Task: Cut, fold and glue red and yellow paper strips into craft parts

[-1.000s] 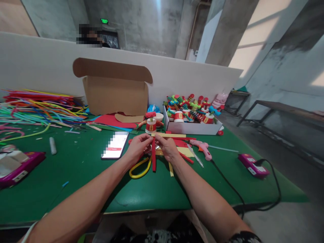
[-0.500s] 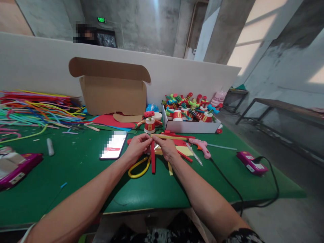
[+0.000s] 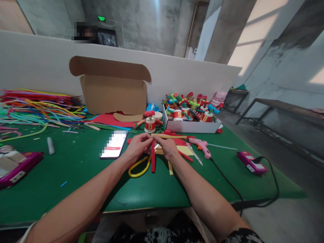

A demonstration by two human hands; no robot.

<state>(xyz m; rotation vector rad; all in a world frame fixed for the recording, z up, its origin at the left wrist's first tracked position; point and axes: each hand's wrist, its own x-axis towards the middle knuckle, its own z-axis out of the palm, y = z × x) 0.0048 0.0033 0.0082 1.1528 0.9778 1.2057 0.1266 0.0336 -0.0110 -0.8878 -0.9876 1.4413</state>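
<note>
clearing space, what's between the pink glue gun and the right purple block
A pale rod from the glue gun, over green tabletop, in the head view.

The only view is worn on the person's head; it looks forward and steeply enough down to take in both forearms, the hands (image 3: 152, 143) at mid-range and the green desk (image 3: 83, 179), with the white partition (image 3: 192, 76) and concrete wall (image 3: 141, 25) beyond.
</note>
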